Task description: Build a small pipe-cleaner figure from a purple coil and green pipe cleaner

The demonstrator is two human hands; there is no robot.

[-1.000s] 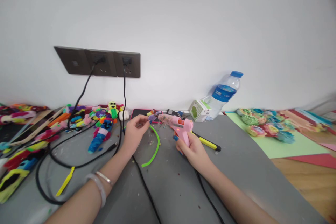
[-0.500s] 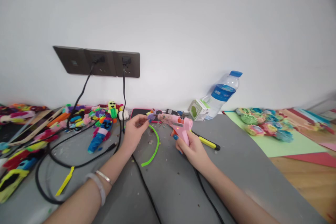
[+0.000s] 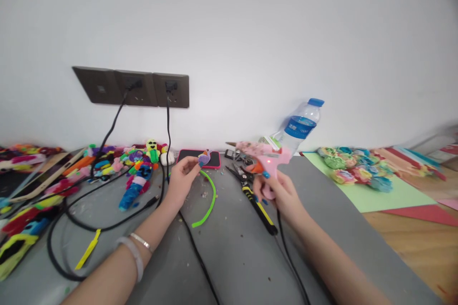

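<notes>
My left hand (image 3: 183,178) pinches a small purple craft piece (image 3: 204,157) before the smartphone (image 3: 214,161), while my right hand (image 3: 284,195) grips the pink hot-glue gun (image 3: 275,157) by its handle (image 3: 271,168) (nozzle (image 3: 231,144) apart, presumably against burns).

Pale round bangle (image 3: 136,256), slim silver bracelet (image 3: 141,241), left forearm (image 3: 160,224), blue-painted nails (image 3: 265,175), both hands (image 3: 285,194)

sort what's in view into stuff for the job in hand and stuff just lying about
Seemingly in use: pink glue gun, in the right hand; small purple piece, in the left hand.

Apparently lying about: plastic bottle, yellow-and-black pliers, blue fuzzy figure.
</notes>
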